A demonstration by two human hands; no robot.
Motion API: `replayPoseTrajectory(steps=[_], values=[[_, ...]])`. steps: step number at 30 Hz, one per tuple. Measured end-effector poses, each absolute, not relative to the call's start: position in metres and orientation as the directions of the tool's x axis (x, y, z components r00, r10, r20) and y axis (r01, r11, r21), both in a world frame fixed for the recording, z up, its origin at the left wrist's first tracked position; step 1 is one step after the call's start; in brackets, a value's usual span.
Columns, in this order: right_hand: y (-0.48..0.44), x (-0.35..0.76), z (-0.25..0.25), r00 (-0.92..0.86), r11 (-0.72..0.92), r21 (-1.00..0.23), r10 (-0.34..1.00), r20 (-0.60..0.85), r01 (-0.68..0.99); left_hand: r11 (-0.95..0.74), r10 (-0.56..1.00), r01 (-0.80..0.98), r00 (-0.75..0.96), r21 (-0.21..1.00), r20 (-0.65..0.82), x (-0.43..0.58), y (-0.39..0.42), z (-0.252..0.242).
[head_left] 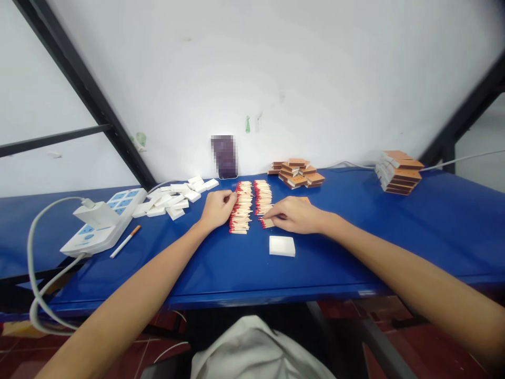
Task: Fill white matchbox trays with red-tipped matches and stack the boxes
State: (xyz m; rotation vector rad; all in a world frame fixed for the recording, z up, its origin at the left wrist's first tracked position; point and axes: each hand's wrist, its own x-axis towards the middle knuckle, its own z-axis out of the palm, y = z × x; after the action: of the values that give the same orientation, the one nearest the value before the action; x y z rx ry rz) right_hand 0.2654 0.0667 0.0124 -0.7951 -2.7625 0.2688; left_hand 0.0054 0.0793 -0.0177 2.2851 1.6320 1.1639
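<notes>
Clock centred on the two match columns, 12 = wall. Step in hand looks like sorting loose matches: left column (242,208) and right column (263,196) lie side by side on the blue table (224,273), red heads toward 9.

Right hand (299,214) at 3, index finger reaching down to a small match bunch (268,223) at the 6 end of the right column. Fingertips nearly together; pinch or plain press, can't tell. Left hand (216,208) at 9, fingers curled, thumb close to forefinger, right against the left column's heads. Can't tell if it has hold of any.

White tray (282,246) at 5, near the bunch, in neither hand. White tray pile (169,200) at 9, past the left hand. Brown box pile (298,173) at 2, brown box stack (401,172) between 2 and 3, well apart.

My read: next move calls for a light fingertip touch, heads aligned, neighbouring matches undisturbed
</notes>
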Motion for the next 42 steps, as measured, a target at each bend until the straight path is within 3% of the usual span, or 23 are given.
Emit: replayPoseTrajectory(steps=[10, 20, 42], values=[[0.0676, 0.2667, 0.0116, -0.84, 0.852, -0.258, 0.507, 0.191, 0.455, -0.421, 0.842, 0.767, 0.133, 0.484, 0.523, 0.005, 0.0802, -0.0184], [0.0668, 0.2671, 0.0141, -0.819, 0.832, -0.187, 0.551, 0.161, 0.523, -0.426, 0.841, 0.763, 0.135, 0.486, 0.524, 0.0058, 0.0787, -0.0173], [0.0651, 0.2672, 0.0157, -0.781, 0.794, -0.206, 0.604, 0.162, 0.571, -0.418, 0.847, 0.766, 0.133, 0.489, 0.515, 0.005, 0.0788, -0.0175]])
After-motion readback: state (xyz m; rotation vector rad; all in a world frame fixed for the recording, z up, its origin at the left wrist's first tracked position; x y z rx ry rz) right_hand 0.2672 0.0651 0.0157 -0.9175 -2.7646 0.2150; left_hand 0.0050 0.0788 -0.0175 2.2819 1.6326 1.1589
